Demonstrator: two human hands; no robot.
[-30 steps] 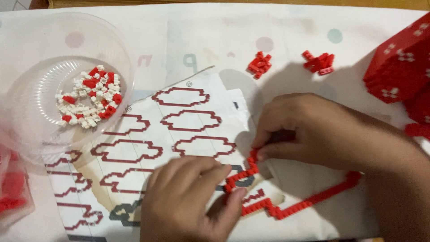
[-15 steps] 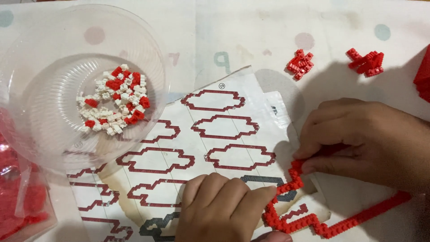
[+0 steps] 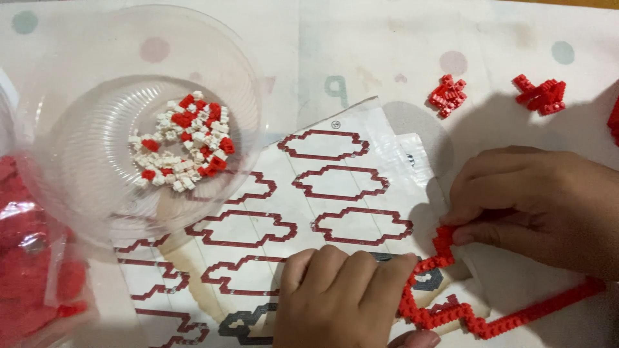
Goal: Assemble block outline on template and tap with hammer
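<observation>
Right hand (image 3: 535,206) pinches the top end of the red brick outline (image 3: 451,303) lying on the instruction sheet (image 3: 335,193), left hand (image 3: 342,296), fingers curled, presses its other side flat, apparently steadying it; clear bowl (image 3: 97,193) of loose bricks far left.

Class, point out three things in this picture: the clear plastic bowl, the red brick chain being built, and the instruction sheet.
clear plastic bowl (image 3: 97,193), head view, on its ribbed lower wall.
red brick chain (image 3: 445,241), head view, on its upper end beside the right hand's fingertips.
instruction sheet (image 3: 284,187), head view, on white paper between outlines.
</observation>
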